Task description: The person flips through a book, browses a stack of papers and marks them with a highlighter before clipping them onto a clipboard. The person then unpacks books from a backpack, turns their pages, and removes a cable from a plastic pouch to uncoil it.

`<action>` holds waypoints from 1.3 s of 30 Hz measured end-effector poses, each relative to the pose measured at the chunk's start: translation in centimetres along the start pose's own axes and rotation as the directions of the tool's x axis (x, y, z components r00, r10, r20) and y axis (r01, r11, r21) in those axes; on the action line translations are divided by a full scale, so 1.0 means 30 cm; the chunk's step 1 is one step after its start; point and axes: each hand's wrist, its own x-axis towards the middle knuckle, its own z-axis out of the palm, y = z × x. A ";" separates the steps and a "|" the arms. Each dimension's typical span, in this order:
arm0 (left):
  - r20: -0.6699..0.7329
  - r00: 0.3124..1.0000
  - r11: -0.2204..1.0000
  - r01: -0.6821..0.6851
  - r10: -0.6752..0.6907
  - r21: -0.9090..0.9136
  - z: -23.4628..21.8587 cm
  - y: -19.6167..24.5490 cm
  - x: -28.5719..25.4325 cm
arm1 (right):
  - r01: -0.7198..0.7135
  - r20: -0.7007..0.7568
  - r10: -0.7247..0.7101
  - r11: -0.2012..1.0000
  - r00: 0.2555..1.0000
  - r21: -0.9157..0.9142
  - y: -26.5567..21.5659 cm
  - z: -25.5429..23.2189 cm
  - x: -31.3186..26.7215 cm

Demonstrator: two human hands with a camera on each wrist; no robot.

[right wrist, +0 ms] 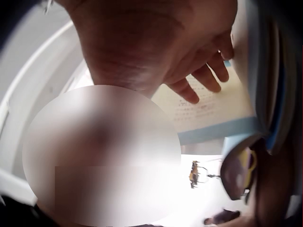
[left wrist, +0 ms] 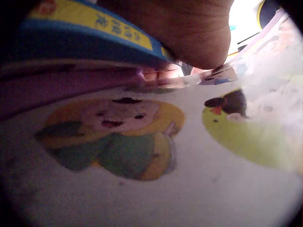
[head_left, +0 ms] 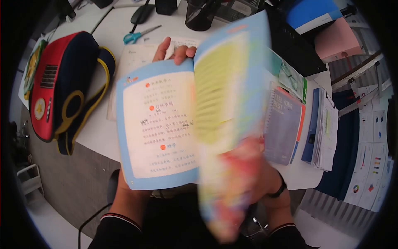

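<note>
An open book [head_left: 159, 120] with blue-bordered, printed pages is held up in front of me. My left hand [head_left: 177, 54] grips it from behind, fingertips showing over its top edge and the palm hidden. In the left wrist view, that hand [left wrist: 189, 28] lies against the blue and yellow spine [left wrist: 113, 26], above a cover with cartoon figures. A blurred page [head_left: 226, 91] stands raised over the right half. My right hand [head_left: 265, 178] is behind this page, mostly covered by it. The right wrist view shows its fingers [right wrist: 206, 78] spread and loosely extended beside a printed page.
On the white desk, a red and navy bag [head_left: 68, 83] stands left, with teal scissors [head_left: 134, 37] and a black pen holder [head_left: 199, 16] at the back. A spiral notebook [head_left: 284, 124], a blue folder with papers [head_left: 319, 128] and a pink box file [head_left: 338, 39] are right.
</note>
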 end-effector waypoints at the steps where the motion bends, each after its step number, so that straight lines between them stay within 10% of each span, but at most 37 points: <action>1: -0.217 0.970 0.993 -0.100 0.110 0.055 -0.006 -0.012 -0.008 | -0.043 0.001 0.044 0.978 0.999 -0.206 -0.039 0.044 0.036; 2: -0.539 0.803 0.940 -0.075 0.254 0.332 0.135 -0.047 0.014 | -0.063 0.018 0.071 0.953 0.997 -0.296 -0.042 0.083 0.059; 4: -0.313 0.938 0.978 -0.094 0.149 0.185 0.040 -0.026 0.023 | -0.051 -0.046 0.035 0.897 0.998 -0.439 -0.045 0.143 0.083; 8: -0.155 0.977 0.984 -0.126 0.144 0.122 -0.035 -0.010 0.042 | -0.028 -0.059 -0.012 0.781 0.998 -0.624 -0.002 0.212 0.097; 10: 0.140 0.988 0.996 -0.072 0.064 0.057 -0.057 -0.007 0.056 | -0.035 -0.102 -0.035 0.788 0.994 -0.615 0.014 0.227 0.100; 26: 0.141 0.989 0.992 -0.062 0.046 0.114 -0.082 -0.012 0.063 | 0.045 -0.126 -0.188 0.707 0.974 -0.706 0.114 0.260 0.088; 39: 0.221 0.974 0.989 -0.078 0.048 0.127 -0.063 -0.019 0.052 | 0.048 0.140 0.031 0.845 0.990 -0.532 -0.014 0.086 0.087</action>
